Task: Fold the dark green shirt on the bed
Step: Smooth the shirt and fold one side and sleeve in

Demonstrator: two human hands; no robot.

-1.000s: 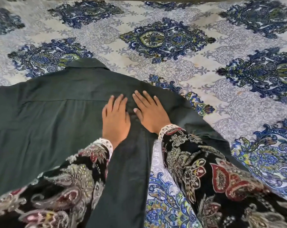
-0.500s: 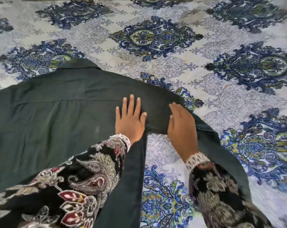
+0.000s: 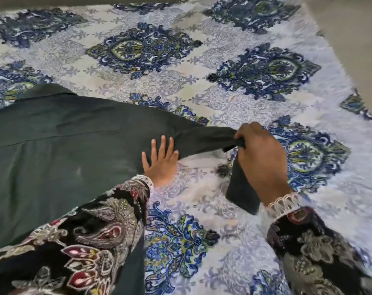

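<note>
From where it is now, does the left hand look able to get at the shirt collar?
Probably yes. The left hand lies flat on the dark green shirt, holding nothing, and only bare shirt fabric lies between it and the collar.

I am in a bedroom at home, leaning over a bed (image 3: 255, 220). A printed bedspread (image 3: 202, 86) covers it, white with grey scrolls and big blue and green medallions, the kind laid on a household bed. A dark green shirt (image 3: 53, 150) lies spread on it as laundry. Past the far edge and the right edge is plain grey floor (image 3: 355, 35).
</note>
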